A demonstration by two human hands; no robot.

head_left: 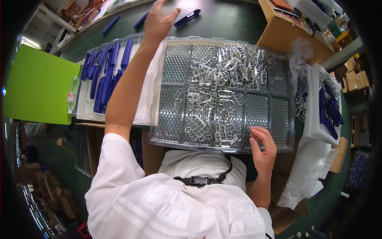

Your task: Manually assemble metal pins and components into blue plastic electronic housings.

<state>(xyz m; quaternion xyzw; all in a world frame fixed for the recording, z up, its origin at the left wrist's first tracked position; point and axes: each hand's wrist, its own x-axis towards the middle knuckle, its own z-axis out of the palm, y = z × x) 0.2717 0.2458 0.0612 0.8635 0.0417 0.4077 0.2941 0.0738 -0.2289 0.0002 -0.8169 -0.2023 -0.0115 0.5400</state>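
My left hand (160, 22) reaches far forward over the green tabletop, fingers stretched out and thumb apart; its fingertips run to the upper edge of the view. Close to its thumb lies a long dark-blue plastic piece (187, 18), and another blue piece (141, 20) is on its other side. My right hand (263, 149) hovers at the front right edge of a clear compartmented tray (169, 137), fingers loosely bent, with a gap to the thumb and nothing visible between. Shiny slotted metal clips (201, 113) lie heaped in the tray's middle compartments.
Left of the tray, under my forearm, several blue pieces (105, 85) lie in a white-lined tray (137, 113). A green panel (39, 85) and a plastic bottle (73, 95) stand farther left. At right, a white foam box (312, 119) holds blue pieces and clips, near a wooden box (294, 38).
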